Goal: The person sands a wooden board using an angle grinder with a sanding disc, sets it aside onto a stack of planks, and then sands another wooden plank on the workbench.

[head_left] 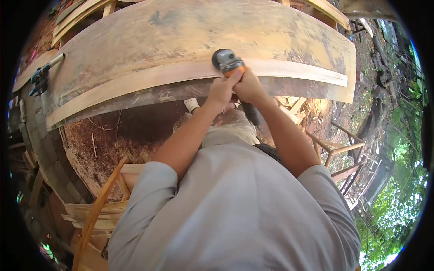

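Note:
An angle grinder [225,57] with a grey head, an orange band and a dark round disc lies against a long pale wooden strip [149,77]. My left hand [221,91] is closed around the tool just behind its head. Beside it, my right hand [250,87] is wrapped round the orange part and the body, whose dark rear end sticks out below. The strip runs along the near side of a wide worktable [149,34]. How far the disc touches the wood is hidden by the tool's head.
A blue and black tool [40,81] sits at the table's left end. Wood offcuts [294,108] lie beyond my right arm. A wooden frame [341,149] stands at right, a curved wooden piece [99,203] at lower left. Stacked boards [86,7] are behind the table.

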### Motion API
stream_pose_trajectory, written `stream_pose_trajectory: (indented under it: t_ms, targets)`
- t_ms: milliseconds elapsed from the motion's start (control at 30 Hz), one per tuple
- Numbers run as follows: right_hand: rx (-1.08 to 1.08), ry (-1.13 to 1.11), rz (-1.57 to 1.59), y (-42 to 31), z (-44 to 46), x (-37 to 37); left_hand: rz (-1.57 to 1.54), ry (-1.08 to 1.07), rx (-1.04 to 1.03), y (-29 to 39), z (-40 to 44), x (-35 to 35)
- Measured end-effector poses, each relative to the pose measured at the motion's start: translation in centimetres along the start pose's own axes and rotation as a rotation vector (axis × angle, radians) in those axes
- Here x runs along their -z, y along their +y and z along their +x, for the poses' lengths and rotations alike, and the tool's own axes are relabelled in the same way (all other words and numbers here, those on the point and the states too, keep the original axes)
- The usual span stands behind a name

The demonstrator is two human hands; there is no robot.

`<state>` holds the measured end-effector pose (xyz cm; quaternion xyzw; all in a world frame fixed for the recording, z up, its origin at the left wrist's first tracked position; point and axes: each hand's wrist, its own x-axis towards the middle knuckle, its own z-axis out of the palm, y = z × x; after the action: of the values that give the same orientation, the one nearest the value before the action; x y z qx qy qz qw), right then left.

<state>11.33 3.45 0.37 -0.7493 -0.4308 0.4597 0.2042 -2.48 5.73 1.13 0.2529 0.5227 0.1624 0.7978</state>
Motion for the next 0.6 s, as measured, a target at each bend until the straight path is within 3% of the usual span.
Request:
stream_pose_trajectory:
  t_ms: [233,300,400,433,500,600]
  targets:
    - [-0.095,0.159,0.083,5.6,-1.2,9.0,0.113,-0.165,0.125,-0.7,3.3,-7.1]
    - [-0.164,0.137,0.106,5.7,-1.7,12.2,0.553,-0.075,-0.043,-2.0,4.7,-4.2]
    - [-0.091,0.258,0.207,11.5,-1.1,15.7,1.119,0.394,-0.691,-1.6,3.0,1.1]
    - [-0.234,0.213,0.232,11.6,-1.5,17.7,1.259,0.530,-0.937,-2.2,3.4,3.9]
    - [-0.197,0.282,0.242,13.2,-1.9,19.8,1.430,0.652,-0.769,-0.6,2.9,7.2]
    - [-0.196,0.384,0.253,14.6,-1.7,20.1,1.417,0.778,-0.638,-1.1,3.3,11.1]
